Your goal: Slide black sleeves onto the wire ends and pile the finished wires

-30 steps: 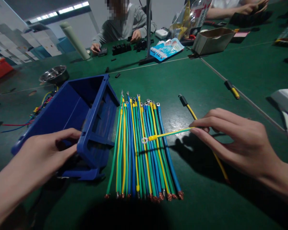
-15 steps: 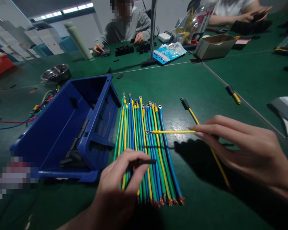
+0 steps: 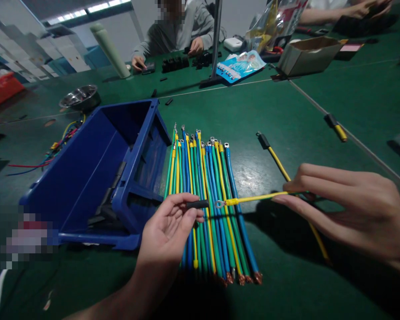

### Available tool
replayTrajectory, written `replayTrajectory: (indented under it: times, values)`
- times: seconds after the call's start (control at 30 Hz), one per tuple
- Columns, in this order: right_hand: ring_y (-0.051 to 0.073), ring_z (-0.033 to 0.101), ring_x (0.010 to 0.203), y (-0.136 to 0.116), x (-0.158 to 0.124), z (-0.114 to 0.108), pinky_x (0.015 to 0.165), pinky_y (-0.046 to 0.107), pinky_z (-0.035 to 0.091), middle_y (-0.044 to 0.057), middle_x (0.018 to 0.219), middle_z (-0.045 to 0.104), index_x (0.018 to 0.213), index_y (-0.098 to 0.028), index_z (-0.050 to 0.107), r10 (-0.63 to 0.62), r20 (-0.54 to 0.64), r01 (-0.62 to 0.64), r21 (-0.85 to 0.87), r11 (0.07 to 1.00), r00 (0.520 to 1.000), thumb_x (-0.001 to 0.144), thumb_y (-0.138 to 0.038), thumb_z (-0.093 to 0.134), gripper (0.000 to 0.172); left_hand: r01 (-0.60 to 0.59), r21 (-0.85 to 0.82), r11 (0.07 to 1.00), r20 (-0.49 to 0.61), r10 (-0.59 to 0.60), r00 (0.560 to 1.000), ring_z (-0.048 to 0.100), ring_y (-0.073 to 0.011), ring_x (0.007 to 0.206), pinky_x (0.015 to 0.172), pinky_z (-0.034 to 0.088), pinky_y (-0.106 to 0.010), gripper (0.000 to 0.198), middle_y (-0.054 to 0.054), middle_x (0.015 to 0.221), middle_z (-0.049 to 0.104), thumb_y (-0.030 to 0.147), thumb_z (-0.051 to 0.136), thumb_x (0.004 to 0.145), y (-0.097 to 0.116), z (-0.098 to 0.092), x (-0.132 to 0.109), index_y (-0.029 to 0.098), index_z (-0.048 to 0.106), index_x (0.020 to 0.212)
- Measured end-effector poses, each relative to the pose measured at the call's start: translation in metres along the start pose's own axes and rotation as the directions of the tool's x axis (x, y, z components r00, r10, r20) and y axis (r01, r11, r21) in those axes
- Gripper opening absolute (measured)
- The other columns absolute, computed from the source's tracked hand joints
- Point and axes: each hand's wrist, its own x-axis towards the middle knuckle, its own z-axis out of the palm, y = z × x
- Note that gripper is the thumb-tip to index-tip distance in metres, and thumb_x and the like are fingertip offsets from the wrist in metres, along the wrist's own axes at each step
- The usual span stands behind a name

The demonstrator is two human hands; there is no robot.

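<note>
As the ring terminal [image 3: 223,203] of a yellow-green wire [image 3: 263,197] sits just beside a black sleeve [image 3: 198,204], at its three o'clock, the step seems to be lining the two up; the next move likely calls for bringing them together squarely. The left hand [image 3: 168,229] holds the sleeve in a narrow pinch; the right hand [image 3: 350,200] grips the wire just as narrowly.

Wearer's hands, two: left hand [image 3: 168,233], right hand [image 3: 350,200]; held black tube [image 3: 199,204], one; held wire [image 3: 260,197], one; black-capped wires [image 3: 278,161] lying at right, two; central row of wires [image 3: 231,173], over a dozen, exact number unclear; blue bin [image 3: 83,160], one; metal bowl [image 3: 85,106], one; green flask [image 3: 110,51], one; blue packet [image 3: 238,69], one; cardboard box [image 3: 311,60], one; people beyond [image 3: 200,26], two.
</note>
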Motion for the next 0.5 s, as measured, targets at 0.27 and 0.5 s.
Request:
replayTrajectory:
  times: [0.27,0.5]
  values:
    - [0.009,0.052,0.048,-0.0034,0.0013,0.0035,0.045,0.023,0.035,-0.002,0.065,0.056,0.082,-0.022,0.061,0.004,0.004,-0.004,0.032,0.999,1.0,0.096,-0.033,0.053,0.019,0.007,-0.031,1.0,0.024,-0.007,1.0,0.072,-0.0189,0.072,0.07,0.061,-0.028,0.014,-0.004,0.073,0.071,0.021,0.074,0.077,-0.0057,-0.0013,0.002,0.015,0.069,0.089]
    - [0.011,0.049,0.051,-0.0041,-0.004,0.008,0.049,0.025,0.032,-0.001,0.068,0.055,0.084,-0.02,0.062,0.045,0.043,-0.048,0.072,0.996,0.998,0.095,-0.032,0.055,0.018,0.004,0.039,0.999,0.026,-0.005,1.0,0.074,-0.0206,0.075,0.074,0.062,-0.03,0.013,-0.004,0.072,0.073,0.022,0.072,0.079,-0.0043,-0.0008,0.0001,0.016,0.071,0.089]
